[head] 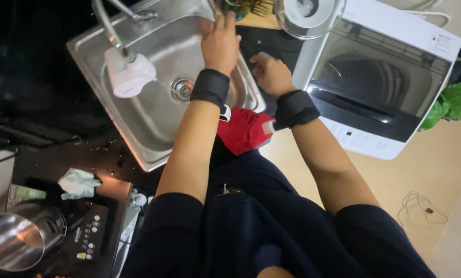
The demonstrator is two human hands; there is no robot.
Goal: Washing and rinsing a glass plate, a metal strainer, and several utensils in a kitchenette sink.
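Note:
My left hand (220, 41) stretches over the steel sink (153, 128) to its far rim, fingers laid flat and pointing at a wooden board (259, 20) that carries a greenish dish. What the fingertips touch is hidden. My right hand (270, 73) lies with curled fingers on the black counter at the sink's right rim, with a small pale thing at its fingertips; I cannot tell if it is gripped. Both wrists wear black bands. A tap with a white filter head (130, 74) hangs over the basin, left of my left arm.
A clear glass bowl (307, 15) stands past the board. A white top-loading washing machine (379, 82) fills the right. A red cloth (243, 128) hangs below the sink. At lower left are a crumpled rag (78, 183), a black cooktop (86, 231) and a steel pot (14, 239).

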